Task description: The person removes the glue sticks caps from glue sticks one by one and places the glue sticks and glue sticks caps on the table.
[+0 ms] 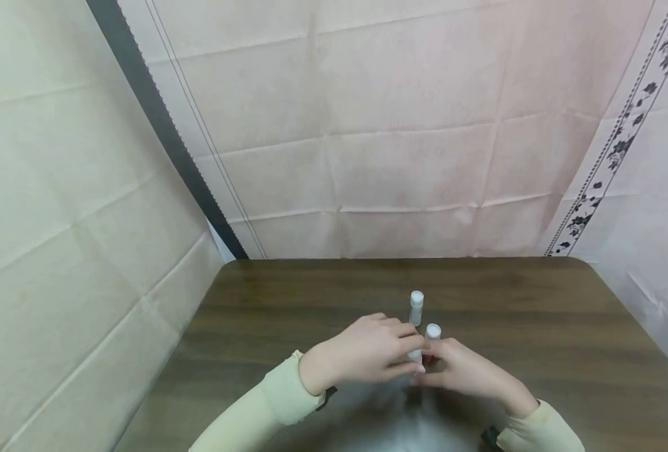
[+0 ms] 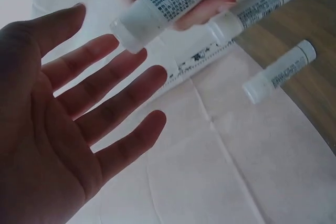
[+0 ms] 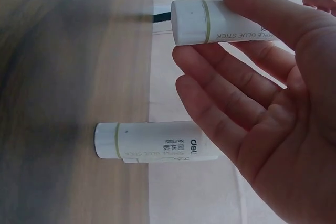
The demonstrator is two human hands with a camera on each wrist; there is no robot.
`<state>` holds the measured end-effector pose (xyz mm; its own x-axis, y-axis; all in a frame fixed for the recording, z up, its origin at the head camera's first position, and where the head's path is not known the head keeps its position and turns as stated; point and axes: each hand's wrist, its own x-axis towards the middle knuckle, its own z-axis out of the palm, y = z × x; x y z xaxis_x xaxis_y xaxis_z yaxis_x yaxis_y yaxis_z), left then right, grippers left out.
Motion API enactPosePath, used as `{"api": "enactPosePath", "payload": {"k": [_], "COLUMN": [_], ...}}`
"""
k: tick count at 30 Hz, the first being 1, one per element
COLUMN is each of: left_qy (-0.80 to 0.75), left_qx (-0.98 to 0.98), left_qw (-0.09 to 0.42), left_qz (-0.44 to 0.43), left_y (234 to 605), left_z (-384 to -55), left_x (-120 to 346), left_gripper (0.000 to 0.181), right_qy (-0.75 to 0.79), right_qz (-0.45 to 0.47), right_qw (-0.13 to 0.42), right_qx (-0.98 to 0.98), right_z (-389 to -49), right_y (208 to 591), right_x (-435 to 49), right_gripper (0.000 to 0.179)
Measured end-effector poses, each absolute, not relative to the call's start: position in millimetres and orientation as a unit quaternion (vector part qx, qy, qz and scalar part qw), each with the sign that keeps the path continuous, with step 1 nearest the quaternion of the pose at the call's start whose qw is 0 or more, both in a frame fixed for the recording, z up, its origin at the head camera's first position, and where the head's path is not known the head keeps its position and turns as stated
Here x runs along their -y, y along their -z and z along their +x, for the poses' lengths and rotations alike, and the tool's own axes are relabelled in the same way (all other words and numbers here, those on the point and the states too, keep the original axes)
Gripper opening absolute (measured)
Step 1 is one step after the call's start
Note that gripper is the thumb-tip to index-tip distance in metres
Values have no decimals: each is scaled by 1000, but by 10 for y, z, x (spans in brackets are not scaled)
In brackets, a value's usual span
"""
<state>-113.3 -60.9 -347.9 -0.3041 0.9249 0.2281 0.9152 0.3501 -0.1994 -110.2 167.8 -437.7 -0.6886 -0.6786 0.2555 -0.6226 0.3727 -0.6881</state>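
Observation:
My right hand (image 1: 466, 371) pinches a white glue stick (image 3: 190, 22) between thumb and fingers, a little above the table. In the right wrist view its ringed end points towards the tabletop. My left hand (image 1: 370, 350) is close by on the left, fingers extended near the other end of the held glue stick (image 2: 173, 11); whether they touch it I cannot tell. Two more glue sticks stand upright on the table: a nearer one (image 1: 433, 333), partly behind the right hand, and a farther one (image 1: 416, 307). Dark printing and a barcode show on their labels.
The dark wooden table (image 1: 289, 295) has rounded far corners. Creased pale cloth (image 1: 402, 169) hangs behind it and along both sides, with a dark band (image 1: 164, 125) at left and a floral border (image 1: 616, 150) at right.

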Motion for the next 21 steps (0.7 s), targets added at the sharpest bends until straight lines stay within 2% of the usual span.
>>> {"api": "enactPosePath", "payload": {"k": [7,14,21], "left_qy": [-28,-33,-34], "left_qx": [808,810,805], "left_qw": [82,43,59], "left_qz": [-583,-583,-590], "left_y": [3556,3587,3550], "left_z": [-1132,-1164,-1160], "left_x": [588,571,595], "left_gripper": [30,24,21], "right_qy": [404,405,411], "right_qz": [-405,-410,-415], "right_qw": [41,44,46], "right_qx": [-819,-816,-810], "right_z": [-1054,-1042,-1055], "right_y": [4441,4451,4418], "right_x": [-1625,-1605,-1595], "right_gripper": [22,28,24]}}
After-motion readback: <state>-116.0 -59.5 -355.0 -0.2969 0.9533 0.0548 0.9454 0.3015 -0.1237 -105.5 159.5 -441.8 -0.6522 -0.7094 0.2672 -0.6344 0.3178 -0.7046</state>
